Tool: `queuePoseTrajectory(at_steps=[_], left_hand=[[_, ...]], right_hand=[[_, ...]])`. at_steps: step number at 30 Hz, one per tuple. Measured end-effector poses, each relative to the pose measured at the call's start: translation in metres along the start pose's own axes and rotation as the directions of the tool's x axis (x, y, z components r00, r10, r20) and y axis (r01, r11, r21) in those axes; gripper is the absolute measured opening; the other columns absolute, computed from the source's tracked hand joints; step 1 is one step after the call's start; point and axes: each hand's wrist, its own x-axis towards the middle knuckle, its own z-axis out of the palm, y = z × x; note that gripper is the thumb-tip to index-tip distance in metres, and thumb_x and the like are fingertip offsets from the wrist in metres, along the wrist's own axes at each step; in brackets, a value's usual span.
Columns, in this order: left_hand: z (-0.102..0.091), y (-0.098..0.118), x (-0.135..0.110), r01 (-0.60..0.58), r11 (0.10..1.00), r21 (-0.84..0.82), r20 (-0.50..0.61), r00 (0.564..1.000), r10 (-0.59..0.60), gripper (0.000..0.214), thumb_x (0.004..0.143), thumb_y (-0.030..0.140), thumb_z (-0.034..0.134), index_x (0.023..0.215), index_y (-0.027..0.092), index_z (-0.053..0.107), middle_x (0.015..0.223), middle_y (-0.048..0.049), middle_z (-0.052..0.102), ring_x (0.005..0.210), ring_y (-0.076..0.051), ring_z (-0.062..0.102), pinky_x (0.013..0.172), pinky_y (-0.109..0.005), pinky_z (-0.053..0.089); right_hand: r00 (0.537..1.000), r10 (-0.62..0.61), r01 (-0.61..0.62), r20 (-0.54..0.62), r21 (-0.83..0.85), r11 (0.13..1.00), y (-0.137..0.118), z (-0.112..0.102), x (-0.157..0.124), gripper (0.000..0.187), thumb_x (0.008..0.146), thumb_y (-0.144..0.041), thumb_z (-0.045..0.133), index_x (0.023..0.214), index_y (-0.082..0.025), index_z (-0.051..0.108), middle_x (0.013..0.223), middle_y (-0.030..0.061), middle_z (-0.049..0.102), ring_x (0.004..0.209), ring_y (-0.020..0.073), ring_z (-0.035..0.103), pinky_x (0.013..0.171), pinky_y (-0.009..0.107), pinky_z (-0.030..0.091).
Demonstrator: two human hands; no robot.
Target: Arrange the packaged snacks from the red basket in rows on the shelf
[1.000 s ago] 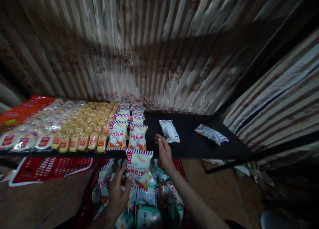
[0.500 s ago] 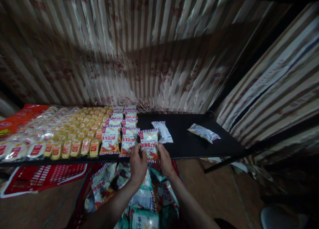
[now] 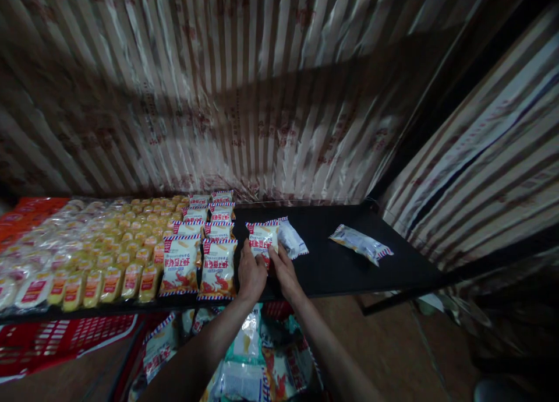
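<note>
Both hands hold one snack packet, white with red print and a red-and-blue striped border, on the black shelf. My left hand grips its lower left edge and my right hand its lower right edge. The packet sits just right of two columns of the same packets. A face-down packet lies right behind it.
Rows of small yellow packets and clear-wrapped ones fill the shelf's left part. Another loose packet lies at the shelf's right. Below, a basket of snack bags and a red crate sit on the floor. Striped fabric hangs behind.
My left hand lifted a packet from the basket, my right hand joined it, and both carried it up onto the shelf beside the packet columns, then further back.
</note>
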Motion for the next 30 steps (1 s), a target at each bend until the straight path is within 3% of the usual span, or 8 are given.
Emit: queuePoseTrajectory(at_steps=[3,6,9,14,23,30], left_hand=[[0.007,0.003,0.005,0.013,1.000,-0.001,0.047,0.999,-0.013,0.054,0.083,0.013,0.039,0.137,0.008,0.037,0.142,-0.0160,0.044,0.131,-0.021,0.041,0.109,-0.030,0.030],[0.013,0.005,0.012,0.031,0.999,-0.011,0.021,0.999,-0.031,0.053,0.083,0.012,0.039,0.136,0.008,0.038,0.141,-0.0165,0.045,0.130,-0.020,0.042,0.109,-0.031,0.031],[0.014,0.007,0.024,0.064,0.998,-0.018,-0.043,0.997,-0.064,0.053,0.083,0.012,0.040,0.136,0.009,0.037,0.140,-0.0174,0.045,0.130,-0.021,0.043,0.108,-0.032,0.032],[0.013,0.014,0.048,0.151,0.988,-0.024,-0.075,0.986,-0.152,0.056,0.083,0.015,0.045,0.137,0.008,0.033,0.139,-0.0194,0.044,0.128,-0.022,0.044,0.106,-0.032,0.034],[0.027,0.022,0.075,0.165,0.985,0.058,-0.155,0.976,-0.154,0.066,0.083,0.028,0.049,0.141,0.005,0.027,0.144,-0.0208,0.037,0.137,-0.026,0.030,0.111,-0.036,0.028],[0.036,0.029,0.090,0.171,0.973,0.155,-0.194,0.971,-0.139,0.061,0.082,0.031,0.049,0.138,0.012,0.035,0.142,-0.0175,0.042,0.134,-0.026,0.035,0.110,-0.039,0.026]], right_hand=[[0.997,-0.054,0.044,-0.062,-0.150,0.988,0.007,-0.010,0.003,0.054,0.078,-0.059,0.055,0.118,-0.023,0.062,0.127,0.0063,0.059,0.125,0.0259,0.046,0.107,0.040,0.033],[1.000,-0.009,0.007,-0.008,-0.208,0.978,0.009,-0.011,0.009,0.054,0.082,-0.061,0.048,0.115,-0.021,0.062,0.118,0.0089,0.064,0.109,0.0273,0.058,0.097,0.040,0.041],[0.999,-0.007,0.016,0.047,-0.203,0.979,0.008,-0.001,0.021,0.052,0.084,-0.059,0.044,0.118,-0.022,0.058,0.110,0.0080,0.067,0.097,0.0255,0.062,0.090,0.038,0.046],[0.999,-0.054,0.054,0.008,-0.262,0.964,0.007,0.020,0.049,0.055,0.080,-0.057,0.052,0.120,-0.020,0.055,0.109,0.0105,0.067,0.101,0.0273,0.061,0.090,0.040,0.046],[0.989,-0.150,0.147,0.000,-0.215,0.966,0.030,0.028,0.088,0.053,0.082,-0.049,0.050,0.126,-0.021,0.050,0.111,0.0104,0.066,0.099,0.0261,0.062,0.087,0.041,0.048],[0.970,-0.243,0.238,-0.009,-0.171,0.956,0.035,0.028,0.115,0.054,0.081,-0.045,0.050,0.129,-0.021,0.044,0.107,0.0091,0.067,0.094,0.0245,0.063,0.082,0.038,0.050]])
